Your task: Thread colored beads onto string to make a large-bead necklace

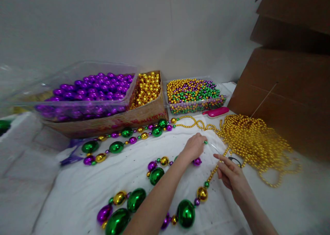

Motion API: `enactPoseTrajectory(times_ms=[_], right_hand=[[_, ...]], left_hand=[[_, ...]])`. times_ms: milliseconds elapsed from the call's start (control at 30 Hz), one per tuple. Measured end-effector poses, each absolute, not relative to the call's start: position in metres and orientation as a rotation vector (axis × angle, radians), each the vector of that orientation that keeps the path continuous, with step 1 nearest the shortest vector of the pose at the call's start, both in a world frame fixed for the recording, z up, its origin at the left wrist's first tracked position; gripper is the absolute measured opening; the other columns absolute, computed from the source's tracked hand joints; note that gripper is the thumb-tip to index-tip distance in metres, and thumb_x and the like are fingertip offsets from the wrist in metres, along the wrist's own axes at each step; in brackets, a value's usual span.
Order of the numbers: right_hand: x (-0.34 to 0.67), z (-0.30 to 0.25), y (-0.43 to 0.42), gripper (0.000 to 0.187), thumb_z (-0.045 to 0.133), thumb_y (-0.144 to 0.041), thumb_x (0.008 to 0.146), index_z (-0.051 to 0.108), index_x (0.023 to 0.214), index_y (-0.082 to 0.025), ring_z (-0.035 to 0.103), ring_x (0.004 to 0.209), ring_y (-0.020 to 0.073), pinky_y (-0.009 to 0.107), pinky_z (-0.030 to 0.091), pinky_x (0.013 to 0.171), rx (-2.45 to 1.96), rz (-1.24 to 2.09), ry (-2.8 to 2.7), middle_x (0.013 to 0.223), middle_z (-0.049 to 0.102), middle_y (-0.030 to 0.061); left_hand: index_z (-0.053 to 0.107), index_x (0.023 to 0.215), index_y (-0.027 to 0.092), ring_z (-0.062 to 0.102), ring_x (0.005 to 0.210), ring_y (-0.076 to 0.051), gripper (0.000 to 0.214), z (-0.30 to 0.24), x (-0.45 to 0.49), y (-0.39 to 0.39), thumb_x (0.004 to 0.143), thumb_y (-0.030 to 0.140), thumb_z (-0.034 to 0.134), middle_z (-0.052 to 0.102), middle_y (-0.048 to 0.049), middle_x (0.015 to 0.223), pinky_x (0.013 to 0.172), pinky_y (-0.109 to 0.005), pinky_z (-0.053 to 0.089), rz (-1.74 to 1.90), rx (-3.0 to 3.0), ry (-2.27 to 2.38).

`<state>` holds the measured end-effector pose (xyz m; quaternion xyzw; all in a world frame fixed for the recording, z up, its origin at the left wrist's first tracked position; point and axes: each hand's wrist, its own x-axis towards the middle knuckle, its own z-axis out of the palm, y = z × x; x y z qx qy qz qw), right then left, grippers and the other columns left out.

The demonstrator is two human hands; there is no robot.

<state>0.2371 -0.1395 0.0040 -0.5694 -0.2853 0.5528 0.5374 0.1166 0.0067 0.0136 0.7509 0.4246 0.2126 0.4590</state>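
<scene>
My left hand (196, 146) is closed over the white cloth, its fingers pinched by a small green bead (205, 142). A purple bead (197, 161) hangs just below it on the strand. My right hand (230, 175) is to the right, index finger forward and fingers curled. A thin clear thread (218, 156) runs up from its fingertips. Just beyond that hand is a pair of scissors (235, 160) with a black handle. A strand of large beads, with a green bead (186, 213) and a gold bead (202, 194), curves beneath my left forearm, which hides part of it.
A clear bin of purple beads (95, 87) stands on a cardboard box beside gold beads (148, 87). Behind is a tub of small mixed beads (194, 92), with a pink tool (218, 112) before it. Gold bead chains (247, 135) are heaped by a carton (288, 97).
</scene>
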Motion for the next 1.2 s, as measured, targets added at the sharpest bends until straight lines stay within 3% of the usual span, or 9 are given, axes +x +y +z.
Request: enactPoseTrajectory(times_ms=[167,267,400,700,1200], right_hand=[[0.242,0.000,-0.151,0.060,0.062,-0.048,0.076,0.050,0.122,-0.012,0.020,0.035,0.0025,0.018,0.008,0.036,-1.425,1.344,-0.668,0.049,0.043,-0.0082],[0.238,0.001,-0.157,0.060,0.058,-0.051,0.078,0.050,0.122,-0.010,0.020,0.036,0.0035,0.019,0.009,0.038,-1.465,1.408,-0.740,0.047,0.040,-0.0088],[0.224,0.002,-0.163,0.063,0.054,-0.054,0.080,0.050,0.122,-0.007,0.021,0.038,0.0055,0.020,0.011,0.040,-1.473,1.517,-0.872,0.044,0.037,-0.0093],[0.192,0.005,-0.174,0.052,0.054,-0.054,0.080,0.062,0.110,-0.011,0.035,0.042,0.0097,0.023,0.024,0.045,-1.369,1.506,-1.046,0.045,0.039,-0.0069],[0.188,0.012,-0.179,0.048,0.053,-0.050,0.082,0.062,0.110,-0.012,0.032,0.042,0.0090,0.022,0.022,0.044,-1.422,1.488,-1.090,0.047,0.034,-0.0074]], left_hand=[[0.058,0.060,0.019,0.053,0.101,-0.024,0.018,-0.011,0.150,0.014,0.065,0.002,0.061,0.058,-0.0061,0.081,0.096,-0.035,0.037,0.654,1.512,1.013],[0.061,0.071,0.017,0.058,0.081,-0.018,0.009,-0.009,0.132,0.018,0.069,0.009,0.065,0.058,-0.0031,0.073,0.080,-0.031,0.046,0.720,1.238,0.978],[0.061,0.084,0.014,0.060,0.068,-0.011,0.008,0.002,0.086,0.008,0.078,0.020,0.062,0.064,-0.0066,0.081,0.068,-0.024,0.049,0.809,0.868,0.894],[0.065,0.096,0.013,0.062,0.071,-0.009,0.017,0.007,0.041,-0.019,0.080,0.012,0.060,0.065,-0.0056,0.081,0.068,-0.019,0.050,0.996,0.373,0.723],[0.064,0.092,0.012,0.062,0.071,-0.010,0.015,0.015,0.039,-0.032,0.078,0.008,0.061,0.066,-0.0055,0.083,0.069,-0.021,0.050,1.035,0.374,0.687]])
